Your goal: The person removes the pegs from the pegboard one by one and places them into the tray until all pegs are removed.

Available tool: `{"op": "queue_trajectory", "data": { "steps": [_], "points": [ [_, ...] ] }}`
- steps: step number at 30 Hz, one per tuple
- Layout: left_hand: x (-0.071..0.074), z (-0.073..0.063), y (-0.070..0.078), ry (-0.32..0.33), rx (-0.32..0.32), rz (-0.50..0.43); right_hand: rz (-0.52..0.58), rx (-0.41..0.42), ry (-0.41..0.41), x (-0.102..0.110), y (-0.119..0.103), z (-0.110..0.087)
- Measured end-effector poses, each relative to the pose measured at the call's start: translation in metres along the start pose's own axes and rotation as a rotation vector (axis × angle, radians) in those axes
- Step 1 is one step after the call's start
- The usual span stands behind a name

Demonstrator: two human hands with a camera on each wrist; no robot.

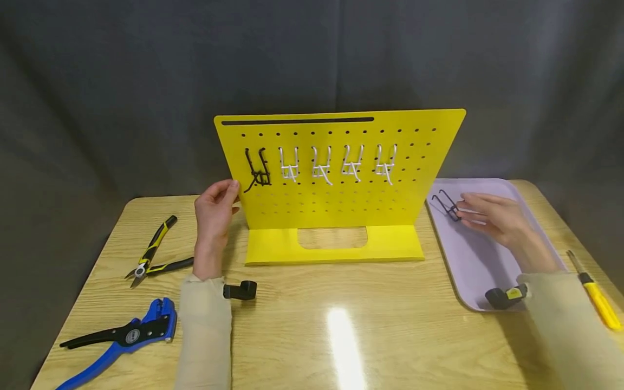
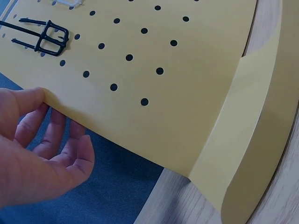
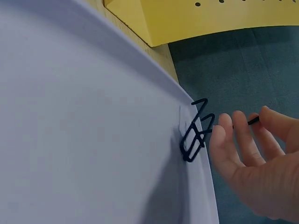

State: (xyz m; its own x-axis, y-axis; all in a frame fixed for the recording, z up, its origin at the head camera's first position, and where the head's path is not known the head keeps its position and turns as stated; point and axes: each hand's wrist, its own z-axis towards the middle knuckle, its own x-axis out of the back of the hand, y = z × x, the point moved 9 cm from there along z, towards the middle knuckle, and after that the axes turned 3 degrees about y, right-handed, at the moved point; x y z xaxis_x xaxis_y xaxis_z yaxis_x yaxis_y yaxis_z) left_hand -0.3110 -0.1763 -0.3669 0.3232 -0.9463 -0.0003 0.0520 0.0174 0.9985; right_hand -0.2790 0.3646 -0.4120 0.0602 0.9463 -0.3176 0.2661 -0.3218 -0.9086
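A yellow pegboard (image 1: 331, 216) stands upright on its folded base. My left hand (image 1: 213, 211) grips its left edge, thumb on the front face and the other fingers around behind. Close to that hand, a black double-wire pegboard hook (image 1: 260, 177) hangs in the holes, with several white hooks (image 1: 351, 164) in a row to its right. Over the tray at the right, my right hand (image 1: 497, 219) holds another black pegboard hook (image 3: 194, 125) by its prong, thumb against fingers. The hook's two bent ends point away from the hand, toward the board side.
A lilac tray (image 1: 480, 271) lies right of the board, with a yellow-handled screwdriver (image 1: 599, 303) beyond its right side. On the left are black-and-yellow cutting pliers (image 1: 155, 244) and a blue wire stripper (image 1: 131, 336). A dark curtain (image 1: 292, 54) hangs behind the wooden table (image 1: 292, 325).
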Motion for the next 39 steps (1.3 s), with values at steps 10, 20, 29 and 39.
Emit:
{"op": "queue_trajectory", "data": {
  "steps": [10, 20, 29, 39],
  "points": [
    [0.003, 0.001, 0.000, 0.006, -0.009, -0.005, 0.044, -0.053, 0.096, 0.004, 0.002, 0.010],
    [-0.004, 0.001, 0.002, -0.011, -0.015, -0.004, 0.005, -0.104, 0.138, 0.014, 0.003, 0.015],
    [-0.004, 0.001, 0.000, -0.016, -0.009, -0.015, 0.031, -0.114, 0.134, 0.016, 0.003, 0.015],
    [0.001, 0.001, -0.001, -0.004, 0.011, 0.000, 0.043, -0.108, 0.066, 0.011, 0.002, 0.015]
  ]
}}
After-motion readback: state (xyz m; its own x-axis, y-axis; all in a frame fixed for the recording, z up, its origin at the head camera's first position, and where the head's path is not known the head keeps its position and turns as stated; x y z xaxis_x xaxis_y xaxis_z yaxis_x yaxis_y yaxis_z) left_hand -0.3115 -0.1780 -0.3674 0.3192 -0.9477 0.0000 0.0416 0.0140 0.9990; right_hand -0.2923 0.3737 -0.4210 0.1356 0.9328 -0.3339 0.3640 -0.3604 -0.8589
